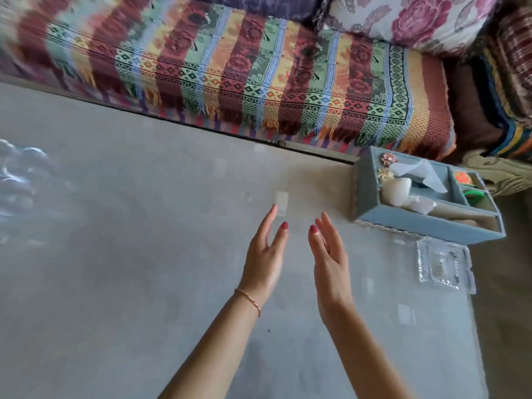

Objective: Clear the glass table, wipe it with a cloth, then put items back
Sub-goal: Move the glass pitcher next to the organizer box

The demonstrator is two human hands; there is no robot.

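The glass desk [144,254] fills most of the view, its far edge running along a sofa draped in a striped woven blanket [259,82]. Two things stand on it at the right: a blue organiser box [426,226] holding tissues and small trinkets at the far right corner, and a clear glass ashtray [444,264] just near of the box, close to the right edge. At the left edge a blurred, clear, shiny shape [20,182] shows; I cannot tell what it is. No cloth is in sight.

By the look of it, the task is at one of its ends: either clearing has barely begun, with box and ashtray not yet lifted off, or the items are being set back. The frame alone does not settle which. The surface looks dull and faintly streaked, which leans towards wiping not yet done.

Both hands hover above the middle of the desk, palms turned towards each other, fingers straight and pointing away. The left hand [266,249], with a braided thread bracelet [249,300] at the wrist, has its grip relaxed and spread, holding nothing. The right hand [329,254] is likewise spread wide and empty, nearer the box.
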